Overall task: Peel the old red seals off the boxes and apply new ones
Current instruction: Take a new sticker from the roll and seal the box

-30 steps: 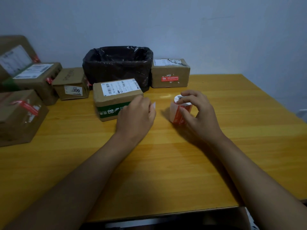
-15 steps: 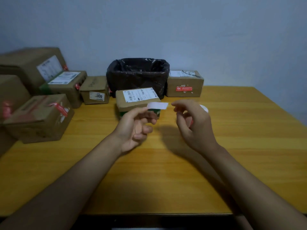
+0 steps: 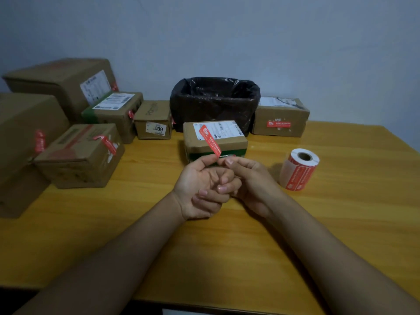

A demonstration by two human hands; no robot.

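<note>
A red seal strip [image 3: 209,142] stands up slanted between my hands, over the table's middle. My left hand [image 3: 200,187] pinches its lower end between thumb and forefinger. My right hand [image 3: 247,180] meets it there, fingertips at the same end, its other fingers curled. Just behind them lies a small cardboard box [image 3: 214,139] with a white label and a green band. A roll of red seals [image 3: 298,169] stands on the table to the right, untouched.
A black-lined bin [image 3: 214,100] sits at the back centre. A box with a red seal [image 3: 280,117] is to its right. Several boxes with old red seals [image 3: 79,155] are stacked at the left. The wooden table [image 3: 341,223] ends near me.
My right hand left the roll, which now stands alone at the right. The strip, white-side up half a second ago, now shows its red face, both hands at its lower end.
</note>
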